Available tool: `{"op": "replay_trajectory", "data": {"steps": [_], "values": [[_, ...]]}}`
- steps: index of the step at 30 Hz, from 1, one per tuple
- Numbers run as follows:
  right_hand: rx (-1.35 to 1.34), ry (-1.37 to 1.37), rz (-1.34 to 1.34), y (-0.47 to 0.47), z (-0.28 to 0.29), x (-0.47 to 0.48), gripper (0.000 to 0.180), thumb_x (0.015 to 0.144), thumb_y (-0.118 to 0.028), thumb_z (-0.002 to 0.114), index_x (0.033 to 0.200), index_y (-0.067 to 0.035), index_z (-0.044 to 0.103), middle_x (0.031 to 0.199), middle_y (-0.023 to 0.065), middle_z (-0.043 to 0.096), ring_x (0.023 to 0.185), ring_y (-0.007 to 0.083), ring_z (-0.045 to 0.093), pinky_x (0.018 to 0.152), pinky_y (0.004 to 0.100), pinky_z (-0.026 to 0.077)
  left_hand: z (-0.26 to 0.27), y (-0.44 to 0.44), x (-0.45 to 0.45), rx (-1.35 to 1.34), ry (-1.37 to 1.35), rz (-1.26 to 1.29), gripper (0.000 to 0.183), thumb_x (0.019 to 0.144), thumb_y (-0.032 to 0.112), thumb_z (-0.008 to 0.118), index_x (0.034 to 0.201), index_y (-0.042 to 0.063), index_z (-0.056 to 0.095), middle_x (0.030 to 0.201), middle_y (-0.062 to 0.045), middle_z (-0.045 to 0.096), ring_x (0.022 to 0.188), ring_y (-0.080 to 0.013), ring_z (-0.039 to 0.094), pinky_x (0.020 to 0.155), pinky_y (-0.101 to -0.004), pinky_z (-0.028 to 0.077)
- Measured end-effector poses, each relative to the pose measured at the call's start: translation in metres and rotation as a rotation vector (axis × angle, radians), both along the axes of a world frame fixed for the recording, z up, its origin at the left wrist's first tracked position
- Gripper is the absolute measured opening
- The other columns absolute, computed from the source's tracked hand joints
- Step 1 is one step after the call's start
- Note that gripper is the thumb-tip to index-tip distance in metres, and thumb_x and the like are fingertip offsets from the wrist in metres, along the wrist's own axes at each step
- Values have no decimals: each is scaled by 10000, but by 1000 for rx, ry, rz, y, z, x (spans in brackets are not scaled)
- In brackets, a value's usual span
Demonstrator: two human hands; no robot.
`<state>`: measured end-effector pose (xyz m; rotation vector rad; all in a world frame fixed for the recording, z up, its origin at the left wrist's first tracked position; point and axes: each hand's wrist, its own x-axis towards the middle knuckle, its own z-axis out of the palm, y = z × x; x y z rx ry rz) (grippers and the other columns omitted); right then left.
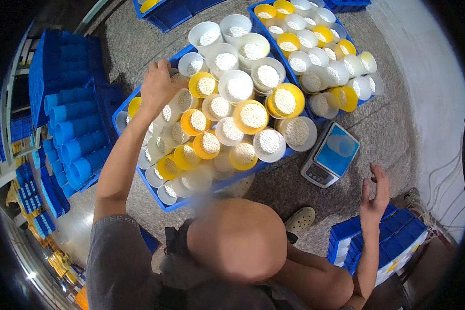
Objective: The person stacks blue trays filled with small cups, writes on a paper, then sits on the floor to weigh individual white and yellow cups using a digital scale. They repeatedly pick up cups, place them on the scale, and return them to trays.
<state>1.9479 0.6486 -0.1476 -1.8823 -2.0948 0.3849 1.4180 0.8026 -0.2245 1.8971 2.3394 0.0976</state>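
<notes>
My left hand [159, 86] reaches over the far left part of a blue plastic crate [164, 205] packed with white and yellow plastic cups. Its fingers are at a cup [174, 76] holding small white pellets; the hand hides part of it, and whether they grip it I cannot tell. My right hand [376, 195] hangs in the air to the right, fingers apart, holding nothing. Between that hand and the crate, a digital scale [316, 174] lies on the floor, and a translucent cup [340, 145] is on its blue platform. A yellow cup [285, 101] with pellets stands at the crate's right side.
A second blue crate [269, 37] of pellet-filled cups adjoins at the upper right. Blue cups [77, 149] are stacked on their sides at the left. Blue crates [399, 232] stand at the lower right, near cables [449, 197] by the wall. My knee and a clog [300, 223] are below.
</notes>
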Motion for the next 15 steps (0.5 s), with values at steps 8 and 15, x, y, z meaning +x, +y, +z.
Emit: {"op": "replay_trajectory", "data": {"steps": [8,15], "values": [[-58,76,-152,-18,-73,41,525,926,-145,694,1404,-58,494,1385,208,509,1269,376,520,1033,464,450,-7,21,-6,-161,88,197,866,637,413,875,1277,-52,522,1266,-258,565,1208,-406,561,980,-436,515],[-94,205,-94,-13,-112,45,773,871,-209,774,1511,-60,367,1474,195,449,1340,346,476,1062,477,439,2,3,-10,19,-114,358,813,656,409,870,1285,-13,576,1237,-207,643,1110,-308,656,905,-377,565]]}}
